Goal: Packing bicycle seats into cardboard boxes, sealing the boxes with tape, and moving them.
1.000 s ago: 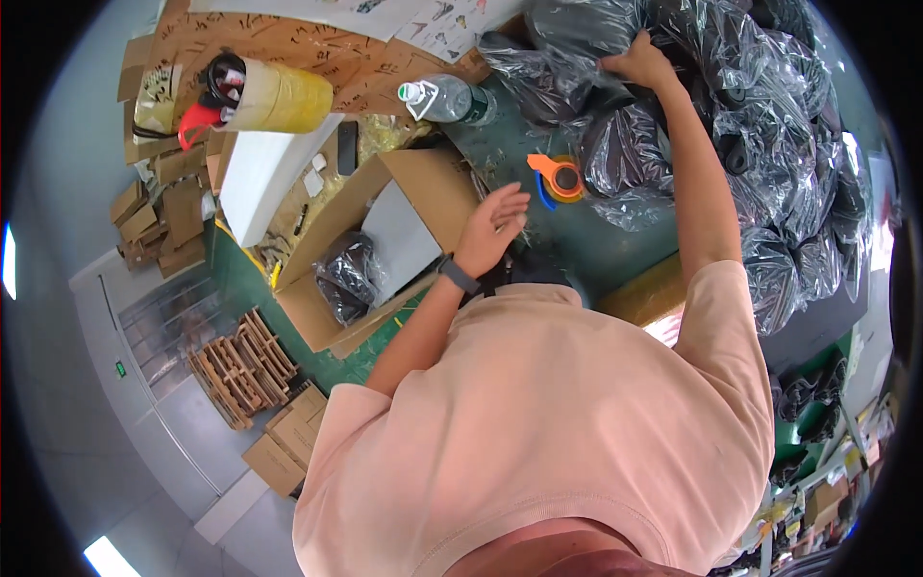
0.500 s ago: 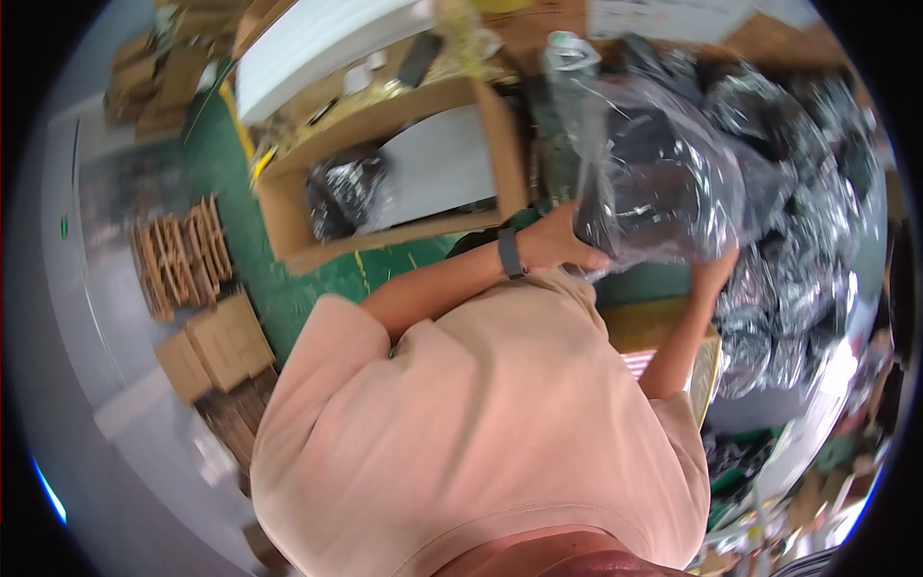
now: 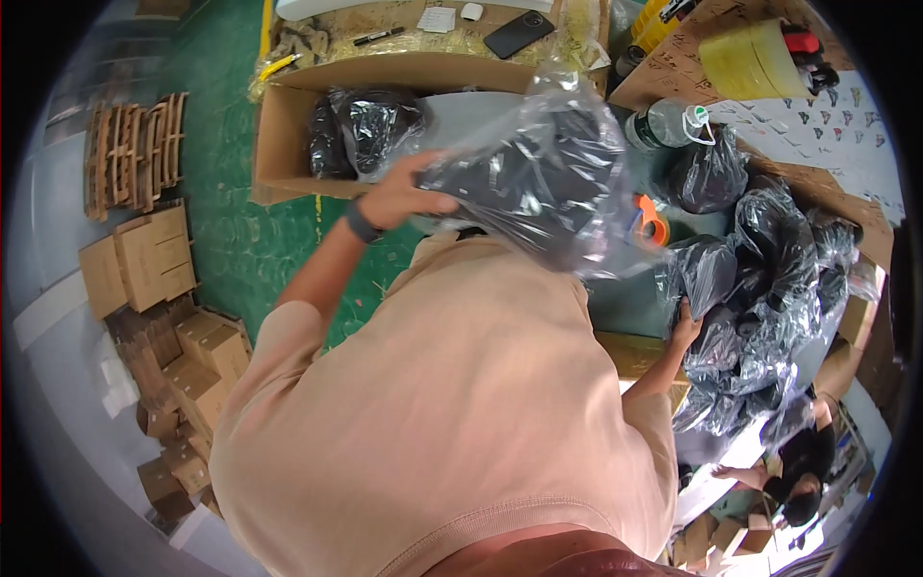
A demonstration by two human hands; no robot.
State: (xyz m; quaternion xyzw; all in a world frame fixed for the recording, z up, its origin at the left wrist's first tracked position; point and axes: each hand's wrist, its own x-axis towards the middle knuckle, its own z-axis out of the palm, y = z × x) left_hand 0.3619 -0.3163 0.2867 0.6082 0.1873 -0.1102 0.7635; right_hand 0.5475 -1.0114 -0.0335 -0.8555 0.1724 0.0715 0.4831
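Observation:
Gripped at its left end by my left hand [image 3: 409, 195], a clear plastic bag with a dark item inside [image 3: 538, 178] hangs partly over the right part of an open cardboard box [image 3: 279, 144]. What the dark item is cannot be made out through the shiny film. Inside the box, bagged dark items [image 3: 380, 130] lie at the left, beside a grey surface. My right hand [image 3: 686, 329] is closed on the near edge of another bagged dark item [image 3: 704, 274] at the left side of a pile of such bags [image 3: 779, 250]. Its fingers are partly hidden by the film.
An orange tape dispenser [image 3: 654, 223] and a large water bottle [image 3: 668, 125] stand between box and pile. Behind the box, a phone [image 3: 519, 35], a marker [image 3: 379, 37] and a yellow cutter [image 3: 279, 65] lie on a taped surface. Another person [image 3: 806, 462] is at the lower right.
My left hand has carried the bagged item leftward to the box. The right hand has let go of it and moved to another bag in the pile. The view has shifted.

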